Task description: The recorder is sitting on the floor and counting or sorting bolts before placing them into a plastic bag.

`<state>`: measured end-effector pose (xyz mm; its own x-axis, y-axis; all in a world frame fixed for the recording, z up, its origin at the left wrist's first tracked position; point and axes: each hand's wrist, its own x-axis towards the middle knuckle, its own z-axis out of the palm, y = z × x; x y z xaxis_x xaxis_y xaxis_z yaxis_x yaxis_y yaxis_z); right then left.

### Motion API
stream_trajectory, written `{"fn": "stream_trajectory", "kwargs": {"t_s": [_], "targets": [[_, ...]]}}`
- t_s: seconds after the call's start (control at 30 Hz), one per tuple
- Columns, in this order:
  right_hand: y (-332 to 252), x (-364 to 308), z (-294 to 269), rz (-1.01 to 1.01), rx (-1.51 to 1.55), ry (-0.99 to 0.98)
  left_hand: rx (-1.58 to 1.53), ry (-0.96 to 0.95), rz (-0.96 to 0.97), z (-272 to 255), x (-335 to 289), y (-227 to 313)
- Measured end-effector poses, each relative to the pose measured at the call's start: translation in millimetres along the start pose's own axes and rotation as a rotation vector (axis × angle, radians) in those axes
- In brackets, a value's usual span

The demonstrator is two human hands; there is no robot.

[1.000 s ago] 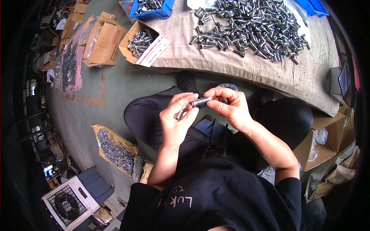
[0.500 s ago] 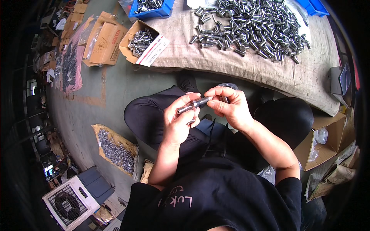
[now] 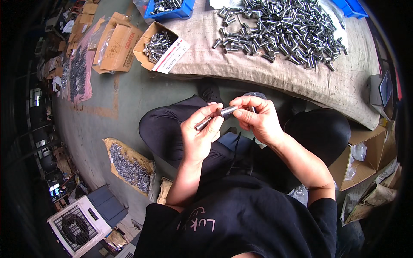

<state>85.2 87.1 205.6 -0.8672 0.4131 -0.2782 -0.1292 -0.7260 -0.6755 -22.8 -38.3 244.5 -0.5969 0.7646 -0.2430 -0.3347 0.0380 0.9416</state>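
Note:
In front of my lap, my left hand (image 3: 197,134) is closed around a shiny metal cylinder (image 3: 203,124), whose end sticks out below the fingers. A steel bolt (image 3: 228,111) spans the gap between both hands, its wider head at my left fingertips. Thumb and forefinger of my right hand (image 3: 260,122) pinch the other end of that bolt. Another bit of metal (image 3: 252,109) shows by the curled right fingers, its shape mostly hidden. Whether the cylinder and the bolt touch is hidden by the left fingers.
A big pile of similar bolts (image 3: 292,34) covers the cloth-draped surface (image 3: 202,60) ahead. At its left stand an open carton of bolts (image 3: 157,49) and a blue bin (image 3: 174,13). Small metal parts (image 3: 129,170) lie on cardboard at left, near a fan unit (image 3: 77,225). An open carton (image 3: 365,159) stands right.
The bolt between my hands has turned slightly, and its head now shows by the left fingertips. The left fingers have shifted on the cylinder; a small metal end below them no longer shows.

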Motion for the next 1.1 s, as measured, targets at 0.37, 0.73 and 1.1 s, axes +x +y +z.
{"fn": "stream_trajectory", "kwargs": {"t_s": [0.37,0.73,1.1], "targets": [[-3.6,-0.4,1.2,0.123,-0.034,-0.087,0.766,-0.066,0.192,2.3,4.8,-8.7],[-12.4,-2.5,6.2,-0.102,-0.551,-0.154,0.839,0.027,0.195,1.4,3.9,-1.6],[-1.6,-2.0,0.9,0.072,-0.090,-0.066,0.112,-0.031,-0.062,-2.4,-3.7,7.5]]}}
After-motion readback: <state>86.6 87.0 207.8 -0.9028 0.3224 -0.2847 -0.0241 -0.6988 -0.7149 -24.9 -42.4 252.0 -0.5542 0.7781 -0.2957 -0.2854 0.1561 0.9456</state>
